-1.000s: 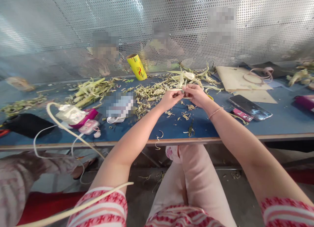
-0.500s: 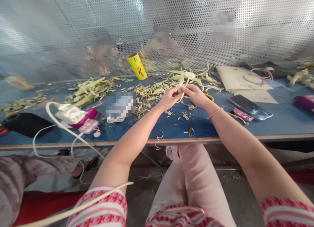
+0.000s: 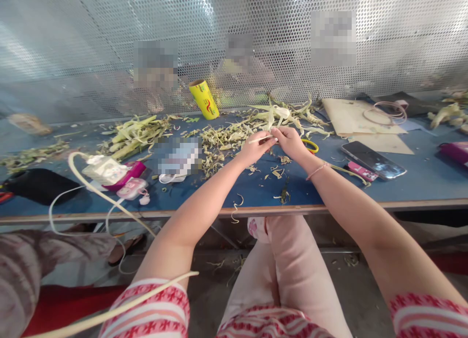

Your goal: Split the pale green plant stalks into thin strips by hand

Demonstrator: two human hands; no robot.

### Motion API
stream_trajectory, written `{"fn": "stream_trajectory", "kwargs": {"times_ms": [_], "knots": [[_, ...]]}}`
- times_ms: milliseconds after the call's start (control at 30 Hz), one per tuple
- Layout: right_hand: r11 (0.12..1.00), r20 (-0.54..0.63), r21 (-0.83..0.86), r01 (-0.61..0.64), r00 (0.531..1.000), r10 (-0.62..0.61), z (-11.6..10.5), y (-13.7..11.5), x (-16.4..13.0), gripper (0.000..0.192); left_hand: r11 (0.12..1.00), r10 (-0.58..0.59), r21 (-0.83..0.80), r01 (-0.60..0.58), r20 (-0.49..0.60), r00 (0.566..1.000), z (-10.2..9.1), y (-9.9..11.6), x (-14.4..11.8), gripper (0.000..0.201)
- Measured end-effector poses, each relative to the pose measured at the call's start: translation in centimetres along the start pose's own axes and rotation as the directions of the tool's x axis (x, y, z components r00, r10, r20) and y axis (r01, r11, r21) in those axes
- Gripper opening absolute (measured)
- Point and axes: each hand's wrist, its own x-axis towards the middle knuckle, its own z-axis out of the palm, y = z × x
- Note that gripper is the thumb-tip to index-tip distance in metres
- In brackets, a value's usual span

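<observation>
Left hand (image 3: 253,150) and right hand (image 3: 289,140) together, both pinching pale strip (image 3: 260,139). Above blue table (image 3: 420,177), near leaf scraps (image 3: 223,138).

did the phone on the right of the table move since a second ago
No. The phone lies in the same spot on the blue table, just below the tan card sheet and beside the pink case.

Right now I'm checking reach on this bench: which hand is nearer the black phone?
Right. The right hand is just left of the black phone; the left hand lies farther left, beyond it. Both pinch a pale strip.
</observation>
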Motion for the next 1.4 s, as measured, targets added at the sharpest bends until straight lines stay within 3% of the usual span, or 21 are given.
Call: {"fn": "stream_trajectory", "kwargs": {"times_ms": [233,333,533,667,800,1000,1167,1300,1400], "knots": [[0.996,-0.161,-0.089,0.006,0.987,-0.02,0.4,-0.4,-0.3,0.047,0.994,-0.039,-0.102,0.032,-0.067,0.997,0.9,-0.1,0.1,0.033],[0.995,-0.183,-0.099,0.013,0.983,-0.031,0.4,-0.5,-0.3,0.048,0.971,-0.091,-0.232,0.063,-0.112,0.989,1.1,-0.2,0.1,0.039],[0.995,-0.163,-0.091,0.047,0.985,-0.061,0.2,-0.5,-0.2,0.046,0.772,-0.378,-0.591,0.234,-0.131,0.916,0.4,-0.4,0.7,0.033],[1.0,-0.071,0.004,0.025,0.997,-0.024,0.1,-0.3,-0.1,0.047,0.716,-0.42,-0.63,0.3,-0.045,0.907,-0.6,-0.3,0.9,0.048],[1.0,0.04,-0.004,0.009,0.999,-0.008,0.1,-0.2,-0.2,0.052,0.729,-0.405,-0.626,0.275,-0.07,0.912,-1.0,-0.3,0.9,0.032],[0.999,0.041,0.014,-0.053,0.998,0.052,0.2,-0.3,-0.2,0.054,0.816,-0.345,-0.535,0.217,-0.15,0.927,-1.6,-0.2,0.7,0.017],[0.991,-0.007,0.026,-0.134,0.991,0.135,0.2,0.2,0.0,0.052,0.941,-0.129,-0.325,0.093,-0.09,0.988,-2.5,-0.4,0.5,0.022],[0.973,0.011,0.141,-0.182,0.983,0.182,0.3,0.7,0.2,0.051,0.953,-0.077,-0.299,0.056,-0.059,0.995,-2.8,-0.6,0.5,0.034],[0.953,0.039,0.204,-0.225,0.974,0.221,0.3,0.9,0.3,0.051,0.99,-0.004,-0.141,-0.008,-0.08,0.997,-2.7,-0.2,0.2,0.042]]}}
